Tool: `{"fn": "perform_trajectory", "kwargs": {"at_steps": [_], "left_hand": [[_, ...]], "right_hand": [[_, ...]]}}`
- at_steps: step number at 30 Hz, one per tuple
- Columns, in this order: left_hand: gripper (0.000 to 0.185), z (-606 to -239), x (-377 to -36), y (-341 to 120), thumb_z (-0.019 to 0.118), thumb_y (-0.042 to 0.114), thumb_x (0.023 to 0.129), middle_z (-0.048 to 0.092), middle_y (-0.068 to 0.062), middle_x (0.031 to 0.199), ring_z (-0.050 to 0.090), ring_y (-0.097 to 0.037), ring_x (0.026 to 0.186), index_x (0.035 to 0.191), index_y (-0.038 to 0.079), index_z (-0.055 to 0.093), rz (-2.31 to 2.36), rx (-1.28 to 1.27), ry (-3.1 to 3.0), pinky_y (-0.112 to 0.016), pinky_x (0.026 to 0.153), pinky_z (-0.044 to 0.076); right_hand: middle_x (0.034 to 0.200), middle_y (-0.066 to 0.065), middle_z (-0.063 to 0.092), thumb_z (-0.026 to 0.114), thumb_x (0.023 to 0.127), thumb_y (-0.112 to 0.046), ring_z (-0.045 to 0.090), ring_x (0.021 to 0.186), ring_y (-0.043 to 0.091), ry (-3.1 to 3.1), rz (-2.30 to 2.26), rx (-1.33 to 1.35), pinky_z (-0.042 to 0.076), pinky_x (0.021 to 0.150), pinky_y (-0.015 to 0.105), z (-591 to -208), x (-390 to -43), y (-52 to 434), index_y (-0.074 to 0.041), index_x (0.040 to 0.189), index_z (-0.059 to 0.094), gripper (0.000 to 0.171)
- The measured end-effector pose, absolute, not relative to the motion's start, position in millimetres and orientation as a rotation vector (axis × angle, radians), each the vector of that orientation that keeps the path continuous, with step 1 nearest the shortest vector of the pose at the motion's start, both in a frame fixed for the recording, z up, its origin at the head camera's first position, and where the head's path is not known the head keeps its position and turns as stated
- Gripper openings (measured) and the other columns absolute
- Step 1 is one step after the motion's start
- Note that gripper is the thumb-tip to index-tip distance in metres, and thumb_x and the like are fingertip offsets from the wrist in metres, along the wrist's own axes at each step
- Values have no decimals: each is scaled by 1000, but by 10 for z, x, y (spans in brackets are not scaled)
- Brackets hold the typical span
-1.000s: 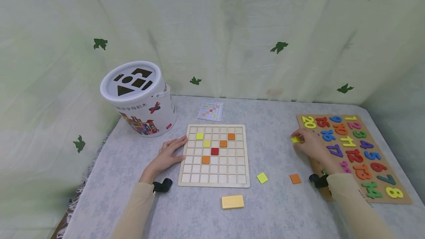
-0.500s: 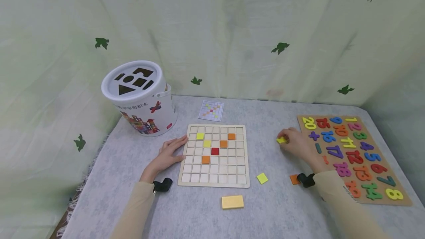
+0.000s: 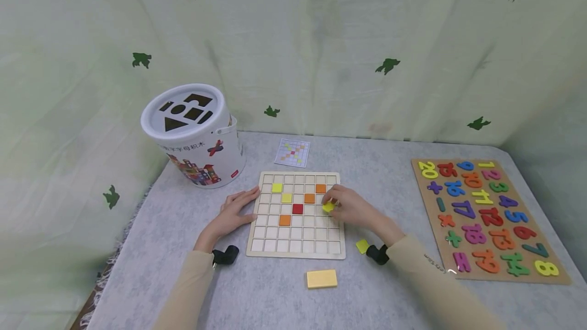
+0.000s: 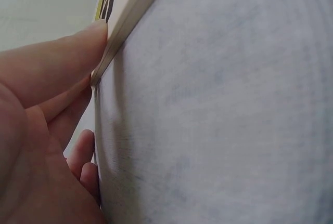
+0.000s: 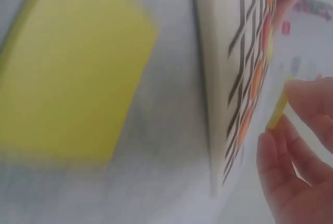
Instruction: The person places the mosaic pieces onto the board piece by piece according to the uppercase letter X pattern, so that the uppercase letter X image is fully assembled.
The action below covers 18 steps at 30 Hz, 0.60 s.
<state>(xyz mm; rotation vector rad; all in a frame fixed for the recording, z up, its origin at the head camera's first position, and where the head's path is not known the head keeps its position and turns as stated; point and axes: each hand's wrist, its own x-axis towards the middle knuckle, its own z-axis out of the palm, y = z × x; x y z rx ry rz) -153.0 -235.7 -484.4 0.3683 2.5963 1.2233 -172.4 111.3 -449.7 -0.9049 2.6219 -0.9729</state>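
Between the thumb and fingers of my right hand (image 3: 355, 211) is a yellow square tile (image 3: 328, 207), held over the right side of the wooden grid board (image 3: 270, 233). The right wrist view shows this pinch from the side. My left hand (image 3: 235, 213) rests at the board's left edge, its thumb (image 4: 78, 52) against the rim in the left wrist view. On the board lie a red tile (image 3: 297, 209), two yellow tiles and three orange tiles (image 3: 285, 220). A loose yellow tile (image 3: 362, 246) lies on the cloth by my right wrist.
Behind the board lies a small pattern card (image 3: 292, 153). A white lidded bucket (image 3: 197, 152) stands back left. At right is a number puzzle board (image 3: 492, 218). A pale yellow block (image 3: 321, 279) lies in front of the grid board.
My right hand has carried the yellow tile leftward, from beside the number puzzle to over the grid board. The loose orange tile is now hidden by my right arm. My left hand stays put.
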Motion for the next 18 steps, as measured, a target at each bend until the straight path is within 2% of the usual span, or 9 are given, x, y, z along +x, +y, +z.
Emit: {"fn": "perform_trajectory", "kwargs": {"at_steps": [8, 18], "left_hand": [[65, -4849, -1527, -2363, 65, 15, 90, 24, -4, 157, 8, -34, 138, 148, 7, 36, 1236, 371, 2598, -59, 100, 7], [65, -4853, -1528, -2364, 65, 16, 91, 23, -3, 157, 7, -33, 139, 148, 8, 36, 1228, 360, 2603, -58, 100, 7]], "right_hand": [[105, -1, 60, 66, 84, 0, 52, 90, 15, 2538, -883, -1019, 46, 78, 29, -4530, -1644, 768, -10, 100, 67, 19], [99, -2, 61, 64, 81, 6, 52, 90, 14, 2601, -756, -1086, 45, 78, 28, -4584, -1590, 679, -11, 97, 70, 24]]}}
